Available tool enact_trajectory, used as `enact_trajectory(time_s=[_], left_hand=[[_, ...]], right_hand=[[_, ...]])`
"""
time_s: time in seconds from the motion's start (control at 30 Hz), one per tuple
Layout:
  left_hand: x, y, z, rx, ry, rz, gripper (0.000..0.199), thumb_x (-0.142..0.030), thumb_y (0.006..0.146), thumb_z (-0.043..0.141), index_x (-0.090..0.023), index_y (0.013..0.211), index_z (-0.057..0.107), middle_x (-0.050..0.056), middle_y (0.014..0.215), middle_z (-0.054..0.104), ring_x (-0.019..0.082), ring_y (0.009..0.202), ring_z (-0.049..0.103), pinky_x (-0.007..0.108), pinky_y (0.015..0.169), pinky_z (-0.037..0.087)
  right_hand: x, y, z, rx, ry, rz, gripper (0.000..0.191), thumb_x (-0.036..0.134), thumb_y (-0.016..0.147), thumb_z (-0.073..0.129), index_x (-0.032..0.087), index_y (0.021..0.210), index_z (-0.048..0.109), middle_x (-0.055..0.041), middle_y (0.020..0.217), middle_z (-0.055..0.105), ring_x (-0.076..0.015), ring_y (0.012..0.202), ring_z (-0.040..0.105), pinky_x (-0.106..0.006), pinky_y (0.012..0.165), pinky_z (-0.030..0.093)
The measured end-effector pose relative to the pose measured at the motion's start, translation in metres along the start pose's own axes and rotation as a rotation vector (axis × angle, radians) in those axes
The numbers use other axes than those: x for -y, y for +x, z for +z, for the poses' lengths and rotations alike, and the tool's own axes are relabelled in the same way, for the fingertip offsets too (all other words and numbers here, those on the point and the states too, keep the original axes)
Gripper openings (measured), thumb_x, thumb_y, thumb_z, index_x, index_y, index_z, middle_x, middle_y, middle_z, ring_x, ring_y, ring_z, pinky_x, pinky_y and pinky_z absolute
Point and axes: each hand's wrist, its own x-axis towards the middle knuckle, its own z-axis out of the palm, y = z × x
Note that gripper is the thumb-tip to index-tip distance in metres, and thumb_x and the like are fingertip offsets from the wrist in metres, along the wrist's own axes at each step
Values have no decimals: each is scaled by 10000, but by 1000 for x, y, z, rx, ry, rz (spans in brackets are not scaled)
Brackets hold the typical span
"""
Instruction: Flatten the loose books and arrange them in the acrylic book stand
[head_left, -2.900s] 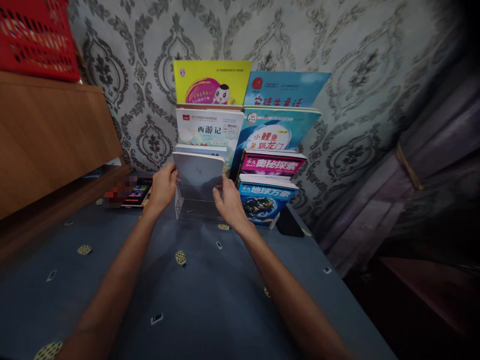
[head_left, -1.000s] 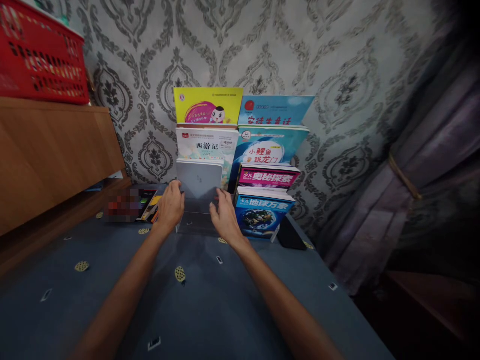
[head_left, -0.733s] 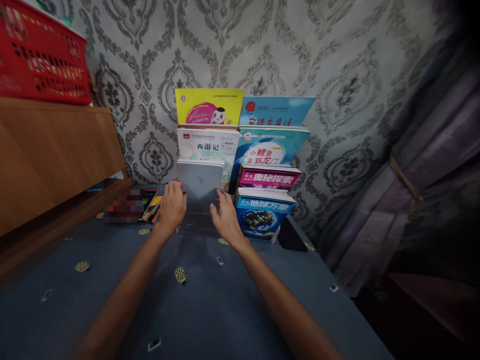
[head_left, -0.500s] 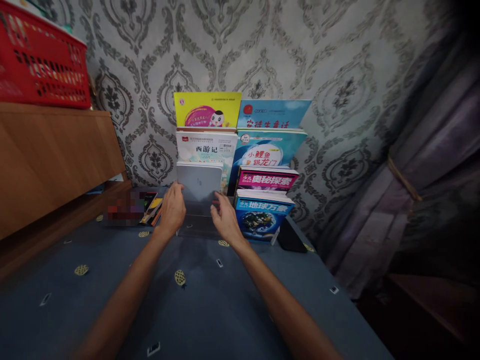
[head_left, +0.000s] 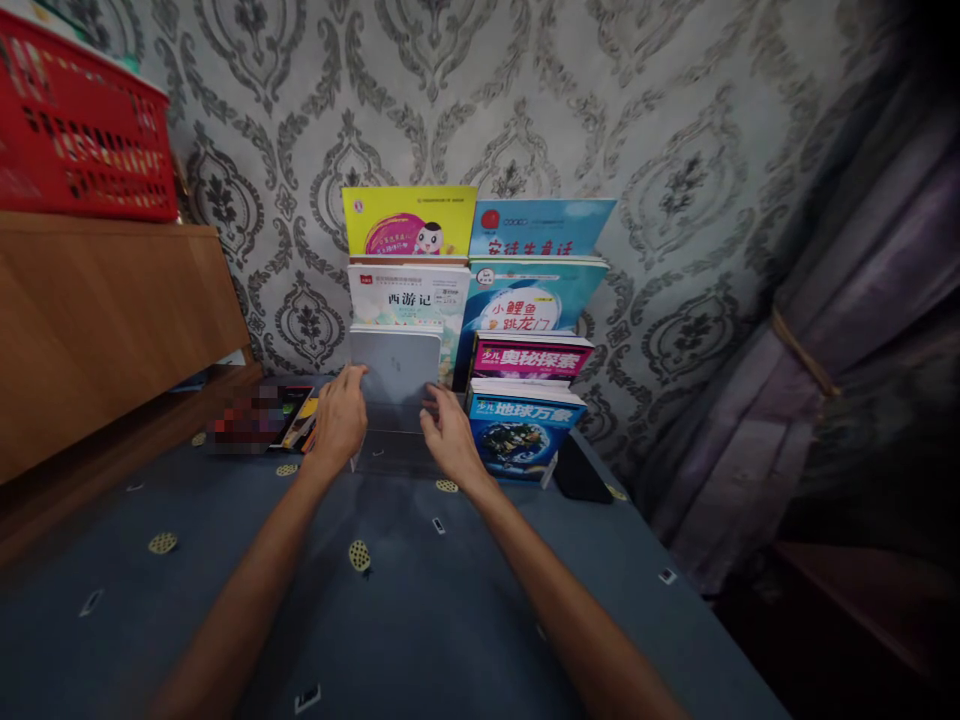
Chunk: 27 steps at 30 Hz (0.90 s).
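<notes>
A plain grey notebook [head_left: 395,370] stands upright in the lowest front slot of a clear book rack [head_left: 397,452]. My left hand [head_left: 341,415] is closed at the notebook's left edge, fingertips touching its side. On the opposite side, my right hand [head_left: 450,430] has its bent fingers at the lower right edge, fingertips over the cover. Just behind the notebook rises a white book [head_left: 409,298] with Chinese lettering, and a yellow book [head_left: 409,218] stands above that. In the right column are a light blue book [head_left: 544,225], a teal book [head_left: 532,300], a magenta book [head_left: 532,358] and a blue globe book [head_left: 525,440].
Several books [head_left: 300,415] lie on the blue patterned cloth [head_left: 420,620] at left, partly blurred out. A black flat object [head_left: 583,475] lies right of the rack. A red basket [head_left: 90,120] sits on a wooden cabinet [head_left: 112,330]; a tied curtain [head_left: 750,450] hangs at right.
The view has shifted very slightly. Both hands and the grey notebook keep the same places relative to the rack.
</notes>
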Motion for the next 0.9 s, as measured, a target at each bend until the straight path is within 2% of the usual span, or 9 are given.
enact_trajectory(time_s=[0.23, 0.5, 0.73, 0.83, 0.9], left_hand=[[6, 4, -5, -7, -58, -7, 375, -107, 944, 343, -164, 1244, 561, 160, 1299, 584, 279, 1219, 561, 442, 1032, 464], [9, 9, -15, -59, -162, 22, 256, -134, 926, 387, -168, 1026, 620, 144, 1263, 565, 256, 1243, 530, 417, 1071, 439], [6, 11, -26, -64, -211, 25, 238, -134, 899, 412, -176, 943, 642, 134, 1298, 560, 259, 1253, 528, 426, 1066, 432], [14, 16, -32, -121, -253, 29, 248, -127, 877, 399, -182, 851, 639, 105, 1232, 613, 233, 1214, 566, 391, 1046, 446], [28, 19, -33, -157, -257, 1, 261, -122, 868, 378, -187, 813, 625, 90, 1153, 652, 218, 1175, 590, 372, 1034, 453]], right_hand=[[5, 5, -14, 7, -20, 0, 441, 254, 900, 479, 132, 1312, 579, -218, 1395, 531, -252, 981, 697, -466, 944, 556], [22, 9, -33, 28, -2, -33, 426, 293, 917, 499, 139, 1301, 604, -208, 1426, 525, -245, 971, 709, -458, 945, 561], [33, 9, -50, 74, -46, -79, 380, 314, 934, 511, 165, 1256, 645, -172, 1411, 562, -224, 949, 712, -461, 954, 553], [39, 8, -59, 109, -62, -100, 364, 331, 935, 523, 151, 1217, 667, -179, 1386, 578, -239, 977, 708, -465, 921, 567], [46, 6, -64, 139, -81, -123, 346, 344, 938, 533, 158, 1188, 683, -169, 1350, 606, -256, 1025, 695, -462, 886, 579]])
